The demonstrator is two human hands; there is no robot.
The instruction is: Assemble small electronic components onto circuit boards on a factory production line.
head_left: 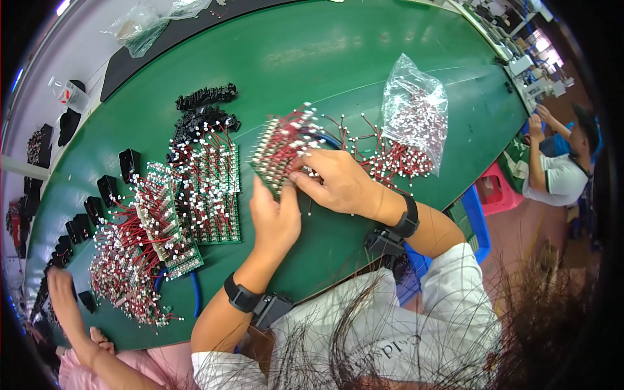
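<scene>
My left hand grips the lower edge of a green circuit board panel with rows of red wires and white connectors on it. The panel is held up above the table, tilted. Close by, my right hand has thumb and forefinger pinched together at the panel's lower right side; what lies between them is too small to name. A dark blue curved thing shows just beyond my right knuckles, partly hidden. Loose red wires with white connectors lie in a heap right of my right hand.
On the green table, a clear plastic bag holds more wires. Wired panels and black parts stand at left. Another person's hand is at far left. A blue crate and pink stool stand right.
</scene>
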